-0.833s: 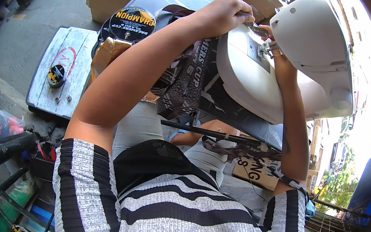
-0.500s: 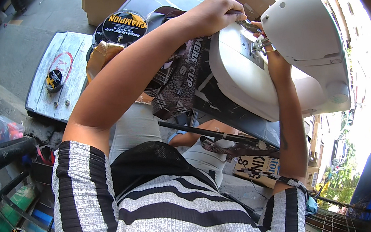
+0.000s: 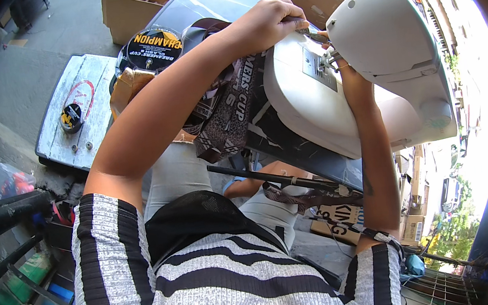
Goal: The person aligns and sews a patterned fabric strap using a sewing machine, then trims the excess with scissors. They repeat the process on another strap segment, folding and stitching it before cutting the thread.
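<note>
A white sewing machine [image 3: 310, 95] stands on the dark marble-patterned table [image 3: 262, 127], tilted in the view. At the far side of its needle, my left hand [image 3: 274, 22] is closed, fingers pinched on a dark patterned ribbon [image 3: 307, 33]. My right hand [image 3: 357, 83] reaches behind the needle and presser foot [image 3: 325, 62]. Its fingertips come close to the ribbon's end, but the machine's head hides most of its fingers. More dark printed ribbon [image 3: 237, 107] hangs in folds over the table's near edge, under my left forearm.
Round black-and-yellow medals [image 3: 153, 46] are heaped left of the ribbon. A white weathered board [image 3: 53, 136] bears a small black-and-yellow disc [image 3: 72, 117] and two metal bobbins [image 3: 89, 146]. Cardboard boxes [image 3: 132, 14] stand behind. A black bar [image 3: 259, 174] crosses above my lap.
The whole view has shifted slightly, and the machine sits a little further left in it. Both hands stay by the needle, the left still pinching the ribbon.
</note>
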Demonstrator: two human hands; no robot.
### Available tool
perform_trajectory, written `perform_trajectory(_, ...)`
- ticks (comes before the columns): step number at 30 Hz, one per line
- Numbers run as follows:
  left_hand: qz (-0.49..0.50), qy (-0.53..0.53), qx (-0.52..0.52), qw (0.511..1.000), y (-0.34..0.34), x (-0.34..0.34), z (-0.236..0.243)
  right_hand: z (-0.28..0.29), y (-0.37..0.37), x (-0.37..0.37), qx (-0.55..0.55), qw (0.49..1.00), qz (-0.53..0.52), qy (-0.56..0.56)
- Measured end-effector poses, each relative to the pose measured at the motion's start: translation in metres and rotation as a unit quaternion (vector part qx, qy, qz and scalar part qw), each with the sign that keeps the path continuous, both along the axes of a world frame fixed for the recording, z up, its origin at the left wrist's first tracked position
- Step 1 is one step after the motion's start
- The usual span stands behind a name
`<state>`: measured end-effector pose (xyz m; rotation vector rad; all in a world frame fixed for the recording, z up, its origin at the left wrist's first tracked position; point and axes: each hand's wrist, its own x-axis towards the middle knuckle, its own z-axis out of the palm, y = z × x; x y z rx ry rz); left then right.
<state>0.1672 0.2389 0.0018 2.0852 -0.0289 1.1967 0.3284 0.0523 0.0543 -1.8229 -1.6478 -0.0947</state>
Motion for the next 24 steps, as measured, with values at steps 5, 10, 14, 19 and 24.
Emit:
perform_trajectory(5, 0.031, 0.018, -0.067, 0.997, 0.001, -0.007, 0.001, 0.015, -0.021, -0.032, 0.007, 0.990, -0.096, -0.105)
perform_trajectory(10, 0.144, 0.043, -0.082, 0.985, 0.013, -0.016, 0.000, 0.045, -0.091, -0.089, -0.091, 0.966, -0.203, -0.130)
perform_trajectory(14, 0.243, 0.182, -0.017, 0.953, 0.029, -0.032, 0.003, 0.044, -0.164, -0.108, 0.061, 0.975, -0.203, -0.061)
perform_trajectory(19, 0.298, 0.358, 0.140, 0.874, 0.024, -0.046, 0.017, 0.012, -0.224, -0.047, 0.348, 0.866, -0.346, 0.095)
perform_trajectory(24, 0.111, 0.309, -0.046, 0.943, 0.003, -0.059, 0.066, -0.023, -0.227, -0.002, 0.423, 0.795, -0.303, 0.313)
